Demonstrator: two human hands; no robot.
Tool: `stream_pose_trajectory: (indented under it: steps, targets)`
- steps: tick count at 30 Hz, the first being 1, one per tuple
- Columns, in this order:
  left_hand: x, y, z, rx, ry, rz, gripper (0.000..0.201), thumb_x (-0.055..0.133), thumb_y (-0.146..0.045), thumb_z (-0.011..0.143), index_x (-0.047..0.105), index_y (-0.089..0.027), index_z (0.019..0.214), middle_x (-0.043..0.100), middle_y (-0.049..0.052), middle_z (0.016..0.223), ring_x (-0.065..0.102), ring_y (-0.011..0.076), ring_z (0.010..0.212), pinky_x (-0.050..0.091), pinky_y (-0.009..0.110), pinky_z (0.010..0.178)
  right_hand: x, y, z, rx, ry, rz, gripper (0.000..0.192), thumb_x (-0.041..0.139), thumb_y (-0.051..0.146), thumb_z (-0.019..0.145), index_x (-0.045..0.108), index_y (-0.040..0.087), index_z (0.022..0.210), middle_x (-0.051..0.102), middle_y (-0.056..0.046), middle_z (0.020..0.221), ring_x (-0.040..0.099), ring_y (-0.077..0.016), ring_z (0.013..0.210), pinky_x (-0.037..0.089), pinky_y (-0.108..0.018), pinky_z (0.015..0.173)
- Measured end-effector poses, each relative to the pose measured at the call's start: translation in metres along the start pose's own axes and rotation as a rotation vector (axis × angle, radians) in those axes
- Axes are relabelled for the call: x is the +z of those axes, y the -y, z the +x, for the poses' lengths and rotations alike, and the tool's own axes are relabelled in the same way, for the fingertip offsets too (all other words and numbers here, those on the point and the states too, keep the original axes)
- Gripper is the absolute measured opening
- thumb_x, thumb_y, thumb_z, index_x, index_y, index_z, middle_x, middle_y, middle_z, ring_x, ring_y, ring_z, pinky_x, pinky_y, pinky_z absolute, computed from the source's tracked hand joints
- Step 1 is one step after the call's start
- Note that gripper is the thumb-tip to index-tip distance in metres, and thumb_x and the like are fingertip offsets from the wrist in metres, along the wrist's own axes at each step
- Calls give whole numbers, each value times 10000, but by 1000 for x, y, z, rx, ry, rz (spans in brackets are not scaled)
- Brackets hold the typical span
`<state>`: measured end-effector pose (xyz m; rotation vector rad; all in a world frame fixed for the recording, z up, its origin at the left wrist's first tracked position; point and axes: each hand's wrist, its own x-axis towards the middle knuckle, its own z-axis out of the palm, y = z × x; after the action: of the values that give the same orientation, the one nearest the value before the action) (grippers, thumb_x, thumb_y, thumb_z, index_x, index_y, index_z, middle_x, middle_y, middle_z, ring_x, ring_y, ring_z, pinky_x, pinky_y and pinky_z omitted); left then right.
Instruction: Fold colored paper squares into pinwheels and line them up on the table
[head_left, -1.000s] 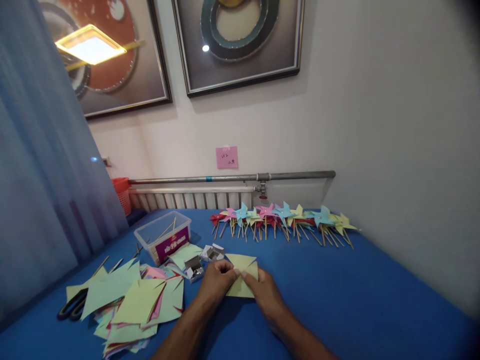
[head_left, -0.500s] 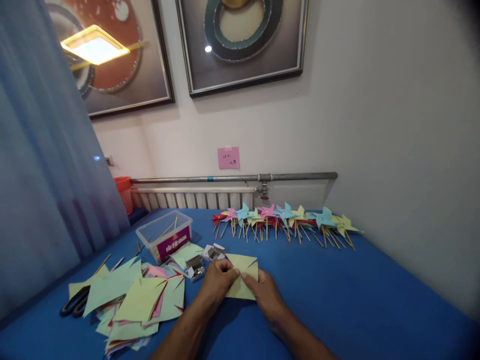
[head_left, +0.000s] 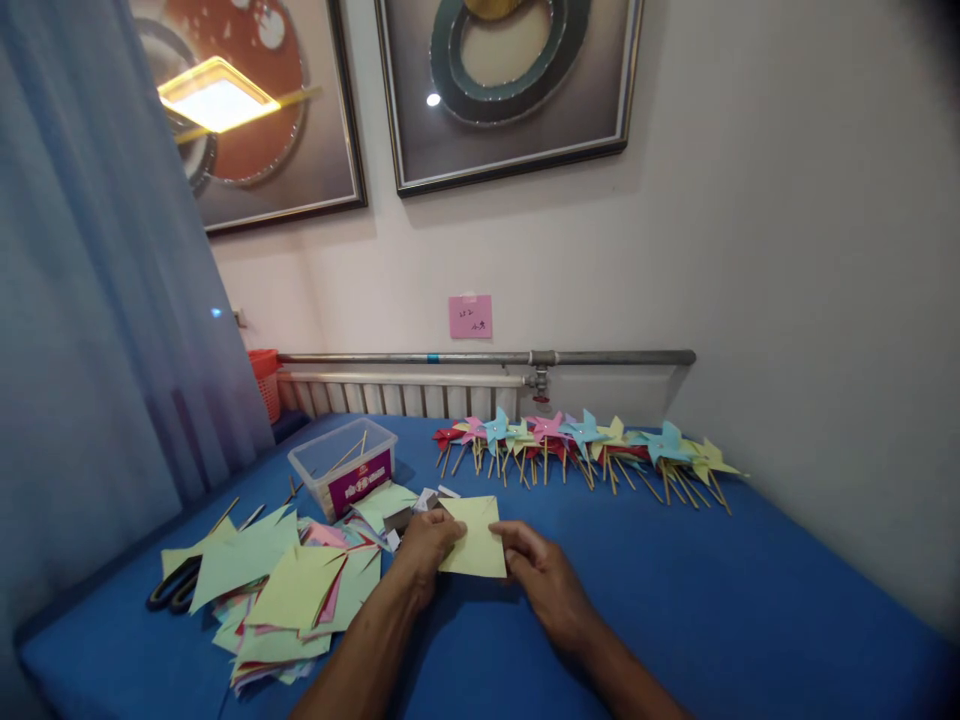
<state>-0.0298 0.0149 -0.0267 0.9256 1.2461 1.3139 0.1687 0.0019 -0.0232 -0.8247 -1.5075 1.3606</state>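
Observation:
My left hand [head_left: 429, 545] pinches a pale yellow paper square [head_left: 480, 535] by its left side, thumb on top. Slits run in from some of its corners. At the square's right edge is my right hand [head_left: 544, 575], its index fingertip touching the paper and its thumb apart, lower down. Just behind my left hand stand small white boxes [head_left: 427, 499], partly hidden by the hand and the square. To the left lies a loose pile of slit paper squares [head_left: 296, 588] in yellow, green, pink and other colours.
Paper pinwheels [head_left: 547, 428] on wooden sticks lie in a row along the back of the blue table [head_left: 675, 600]. A clear plastic tub [head_left: 341, 465] holds sticks at the left. Black-handled scissors [head_left: 176, 585] lie partly under paper. A blue curtain [head_left: 97, 280] hangs at the left.
The yellow square has turned and been raised slightly between my hands. My right hand has loosened from its pinch and shifted to the paper's right edge. The view has swung slightly left.

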Motion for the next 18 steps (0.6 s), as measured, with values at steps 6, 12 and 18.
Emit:
stream_pose_trajectory:
  steps: [6, 12, 18]
  targets:
    - [8, 3, -2, 26, -22, 65, 374, 852, -335, 604, 497, -220, 618, 510, -56, 498, 372, 81, 464, 263, 229, 493, 2, 4, -3, -32, 3, -129, 300, 693, 493, 869, 746, 201, 911, 686, 3, 772, 568, -174, 714, 445, -283, 682]
    - [16, -1, -13, 40, 86, 78, 398, 866, -380, 641, 501, -222, 647, 498, -70, 536, 373, 79, 486, 265, 234, 521, 3, -6, 1, -31, -59, -163, 375, 684, 563, 882, 716, 195, 821, 636, 13, 722, 528, -165, 688, 416, -271, 645]
    - [21, -6, -20, 28, 98, 100, 405, 871, -387, 633, 499, -228, 631, 489, -71, 521, 355, 85, 492, 247, 243, 528, 3, -16, 5, -6, -115, -166, 360, 720, 566, 840, 718, 208, 866, 589, 32, 645, 481, -153, 606, 359, -261, 571]
